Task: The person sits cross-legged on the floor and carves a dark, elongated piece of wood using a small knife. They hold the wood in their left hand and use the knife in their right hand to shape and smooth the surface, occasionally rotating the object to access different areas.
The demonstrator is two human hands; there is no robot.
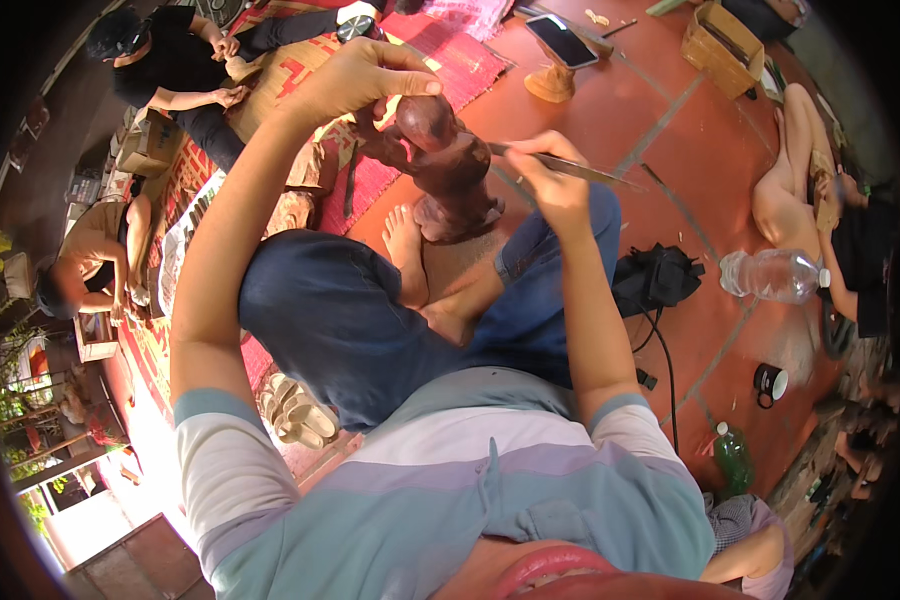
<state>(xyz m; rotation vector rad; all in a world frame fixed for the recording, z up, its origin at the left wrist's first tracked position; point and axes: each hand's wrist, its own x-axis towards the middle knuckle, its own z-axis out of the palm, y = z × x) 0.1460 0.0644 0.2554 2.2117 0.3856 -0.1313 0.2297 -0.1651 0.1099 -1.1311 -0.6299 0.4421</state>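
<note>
A dark reddish-brown carved wooden figure point(450, 178) stands upright on the tiled floor, just beyond my bare feet. From above, my left hand point(362, 82) grips its upper part, thumb and fingers bent around the top; some fingertips are hidden behind the wood. Pinched in my right hand point(552, 180) is a slim, long tool point(592, 174), its tip close to or touching the figure's right side. I cannot tell exactly what kind of tool it is.
A phone point(562, 40), a small wooden piece point(550, 84) and a cardboard box point(722, 50) lie beyond. Rightward are a black bag point(660, 280), a clear bottle point(773, 276) and a mug point(769, 383). Sandals point(296, 412) lie left. Other people sit on both sides.
</note>
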